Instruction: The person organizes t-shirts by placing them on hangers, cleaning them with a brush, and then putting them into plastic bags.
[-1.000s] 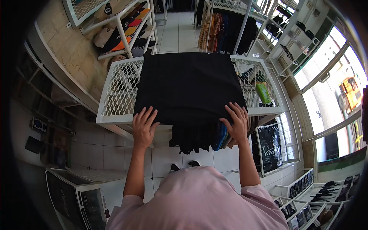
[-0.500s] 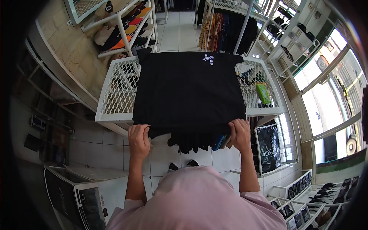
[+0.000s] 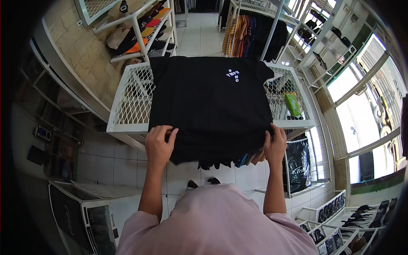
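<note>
A black T-shirt [image 3: 208, 106] with small white lettering at its upper right lies spread over a white wire-mesh table [image 3: 129, 100]. Its near edge hangs over the front of the table. My left hand [image 3: 160, 144] is at the shirt's near left side, thumb and index finger apart and resting against the cloth. At the near right side, my right hand [image 3: 275, 142] touches the shirt's edge with its thumb and fingers apart.
A green packet [image 3: 292, 104] lies on the mesh at the right. Caps [image 3: 117, 39] fill a rack at the back left. Hanging clothes [image 3: 244, 36] stand behind the table. A black bag [image 3: 298, 165] hangs at the lower right.
Both hands have loosened from the near corners and moved slightly up the shirt's sides. The shirt has slid toward me, its near edge hanging lower and its right sleeve more spread.
</note>
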Available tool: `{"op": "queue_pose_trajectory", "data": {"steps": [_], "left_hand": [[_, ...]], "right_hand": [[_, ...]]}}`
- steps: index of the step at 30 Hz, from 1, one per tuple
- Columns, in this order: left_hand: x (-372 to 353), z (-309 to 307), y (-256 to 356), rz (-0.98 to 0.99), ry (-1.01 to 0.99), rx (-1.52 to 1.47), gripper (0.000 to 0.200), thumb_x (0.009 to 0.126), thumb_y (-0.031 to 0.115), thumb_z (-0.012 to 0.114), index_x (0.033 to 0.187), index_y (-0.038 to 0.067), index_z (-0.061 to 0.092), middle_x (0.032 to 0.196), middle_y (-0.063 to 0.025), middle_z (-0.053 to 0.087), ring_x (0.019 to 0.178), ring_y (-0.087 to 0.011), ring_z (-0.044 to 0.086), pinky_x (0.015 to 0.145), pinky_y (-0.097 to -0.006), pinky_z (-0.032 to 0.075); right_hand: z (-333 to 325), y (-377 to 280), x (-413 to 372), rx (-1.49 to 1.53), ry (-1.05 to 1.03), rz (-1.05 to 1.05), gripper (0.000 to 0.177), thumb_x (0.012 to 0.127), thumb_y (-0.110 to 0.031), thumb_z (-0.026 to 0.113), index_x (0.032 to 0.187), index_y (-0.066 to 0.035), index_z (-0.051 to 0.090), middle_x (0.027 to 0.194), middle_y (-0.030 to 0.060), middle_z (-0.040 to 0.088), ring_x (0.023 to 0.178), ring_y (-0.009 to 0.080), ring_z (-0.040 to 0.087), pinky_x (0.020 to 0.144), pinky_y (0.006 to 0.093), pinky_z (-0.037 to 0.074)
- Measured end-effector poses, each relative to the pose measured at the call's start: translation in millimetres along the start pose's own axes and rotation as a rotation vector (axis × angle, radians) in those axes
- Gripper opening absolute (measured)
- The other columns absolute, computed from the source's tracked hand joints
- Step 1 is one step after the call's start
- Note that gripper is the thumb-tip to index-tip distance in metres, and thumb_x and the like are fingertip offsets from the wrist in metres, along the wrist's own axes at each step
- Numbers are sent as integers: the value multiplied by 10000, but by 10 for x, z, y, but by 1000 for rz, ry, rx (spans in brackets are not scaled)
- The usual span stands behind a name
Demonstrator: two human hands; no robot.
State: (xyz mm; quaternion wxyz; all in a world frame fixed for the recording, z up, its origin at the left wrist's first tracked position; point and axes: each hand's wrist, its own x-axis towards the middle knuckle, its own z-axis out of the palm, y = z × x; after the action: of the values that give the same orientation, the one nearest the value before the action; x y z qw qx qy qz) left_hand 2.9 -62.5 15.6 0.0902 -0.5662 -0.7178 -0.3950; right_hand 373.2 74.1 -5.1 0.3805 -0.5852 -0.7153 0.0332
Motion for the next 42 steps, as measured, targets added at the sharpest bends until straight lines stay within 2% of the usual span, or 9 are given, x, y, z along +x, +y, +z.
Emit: {"op": "queue_pose_trajectory", "data": {"steps": [9, 12, 15, 21, 29, 31, 34, 38, 42], "left_hand": [[-53, 282, 4, -15, 20, 183, 210, 935, 208, 820, 1050, 42, 761, 1041, -96, 679, 997, -304, 651, 869, -446, 535], [-29, 276, 20, -4, 10, 184, 214, 938, 204, 809, 1059, 41, 742, 1064, -103, 665, 1016, -321, 643, 890, -460, 527], [50, 277, 72, 32, -3, 114, 221, 936, 205, 809, 1051, 38, 722, 1050, -109, 672, 1003, -328, 644, 894, -461, 525], [242, 608, 183, 101, -112, 152, 205, 956, 231, 804, 1017, 53, 722, 994, -94, 668, 955, -308, 640, 825, -444, 520], [374, 578, 111, 39, -121, 124, 410, 916, 365, 843, 1174, 66, 733, 1072, -75, 658, 1017, -273, 629, 934, -446, 490], [439, 550, 62, 13, -191, 114, 501, 898, 388, 858, 1259, 68, 726, 1143, -88, 649, 1090, -280, 620, 997, -455, 483], [534, 540, -68, -14, -244, 65, 750, 821, 560, 883, 1352, 62, 700, 1296, -131, 628, 1256, -321, 580, 1119, -490, 439], [668, 593, -376, -25, -321, 88, 1146, 650, 796, 878, 1498, 74, 609, 1538, -220, 528, 1469, -412, 461, 1238, -543, 343], [760, 669, -476, -4, -379, 144, 1332, 576, 926, 803, 1558, 63, 548, 1624, -274, 451, 1565, -431, 354, 1284, -625, 237]], "right_hand": [[147, 89, 52, 229, 2, 212, 268, 933, -66, 771, 1198, -22, 763, 970, 165, 757, 986, 317, 730, 875, 415, 569], [149, 39, 64, 6, 74, 4, 284, 921, -74, 781, 1199, -20, 754, 965, 141, 739, 974, 308, 717, 858, 413, 569], [70, -402, 147, 93, 262, -153, 296, 899, -111, 782, 1179, -23, 745, 1004, 144, 724, 995, 347, 687, 908, 449, 539], [568, -776, 323, 226, -226, -367, 92, 935, -112, 757, 928, -35, 708, 928, 133, 673, 872, 367, 657, 796, 473, 544], [696, -847, 389, 61, -202, -285, 363, 904, -275, 844, 1137, -10, 763, 1078, 156, 684, 1030, 341, 660, 910, 446, 549], [683, -793, 479, -14, -265, -254, 595, 858, -449, 866, 1255, -20, 752, 1168, 150, 685, 1108, 330, 651, 971, 449, 520], [675, -703, 602, -84, -330, -209, 877, 764, -704, 840, 1341, -53, 736, 1258, 128, 663, 1204, 314, 620, 1028, 464, 471], [629, -698, 690, -148, -386, -175, 1029, 694, -809, 823, 1393, -62, 707, 1290, 137, 649, 1244, 321, 602, 1060, 488, 451], [633, -648, 717, -183, -378, -162, 1163, 659, -877, 797, 1480, -69, 640, 1405, 197, 614, 1358, 366, 552, 1140, 514, 405]]}}
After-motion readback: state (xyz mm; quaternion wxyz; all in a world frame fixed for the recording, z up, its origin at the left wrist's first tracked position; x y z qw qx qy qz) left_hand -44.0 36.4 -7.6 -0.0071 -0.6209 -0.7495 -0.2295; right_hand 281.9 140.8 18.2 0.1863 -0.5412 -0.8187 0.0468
